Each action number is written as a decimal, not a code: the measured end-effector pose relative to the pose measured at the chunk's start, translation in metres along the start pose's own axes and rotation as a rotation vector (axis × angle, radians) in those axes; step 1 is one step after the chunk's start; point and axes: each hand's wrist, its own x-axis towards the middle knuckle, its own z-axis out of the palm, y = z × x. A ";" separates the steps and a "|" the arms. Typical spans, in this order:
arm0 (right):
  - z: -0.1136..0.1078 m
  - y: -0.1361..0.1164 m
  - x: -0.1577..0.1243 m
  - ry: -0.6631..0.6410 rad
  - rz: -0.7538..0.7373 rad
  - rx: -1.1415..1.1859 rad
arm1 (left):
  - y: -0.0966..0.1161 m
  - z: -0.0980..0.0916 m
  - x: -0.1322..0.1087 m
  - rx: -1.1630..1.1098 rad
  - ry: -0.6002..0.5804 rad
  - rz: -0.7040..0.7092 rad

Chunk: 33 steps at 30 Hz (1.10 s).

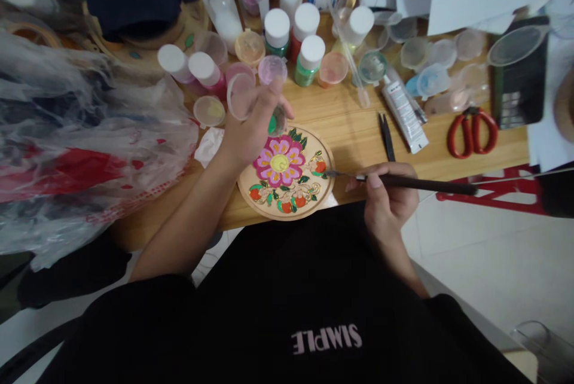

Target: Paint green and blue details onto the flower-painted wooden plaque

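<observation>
My left hand (253, 127) is closed around a small clear cup (278, 123) with green paint in it, tilted over the upper edge of a round wooden board (246, 195). A clear round lid (240, 98) shows on the other side of that hand; whether it joins the cup I cannot tell. The board bears a raised pink flower (280, 161) with a yellow middle, green leaves and orange fruits. In my right hand (389, 197) is a paintbrush (426, 183) with a long dark handle. Its thin tip meets the board's right side by a green leaf.
White-capped paint bottles (310, 61) and small paint cups (333, 69) line the back. Black tweezers (386, 137), a silver tube (405, 112) and red-handled scissors (473, 133) lie to the right. Crumpled plastic bags (89, 145) cover the left. A white tissue (209, 146) touches the board's left.
</observation>
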 end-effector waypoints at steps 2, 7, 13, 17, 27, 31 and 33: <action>0.000 0.000 0.000 -0.012 0.007 -0.020 | 0.000 0.000 0.000 -0.011 -0.001 -0.007; 0.002 -0.001 0.003 0.004 -0.007 -0.021 | -0.001 0.000 0.000 -0.008 -0.005 -0.021; 0.000 -0.002 0.003 -0.005 -0.010 -0.008 | 0.001 0.000 -0.001 0.023 0.014 0.032; -0.001 -0.002 0.004 0.016 -0.028 -0.008 | 0.003 0.000 -0.001 0.049 0.012 0.008; 0.003 0.010 0.010 0.043 0.054 0.130 | -0.001 -0.001 0.003 0.013 0.008 0.065; 0.008 0.013 0.012 0.063 0.081 0.126 | 0.000 -0.002 0.004 0.024 0.003 0.081; 0.010 0.012 0.013 0.069 0.082 0.109 | -0.001 -0.002 0.004 0.027 -0.015 0.084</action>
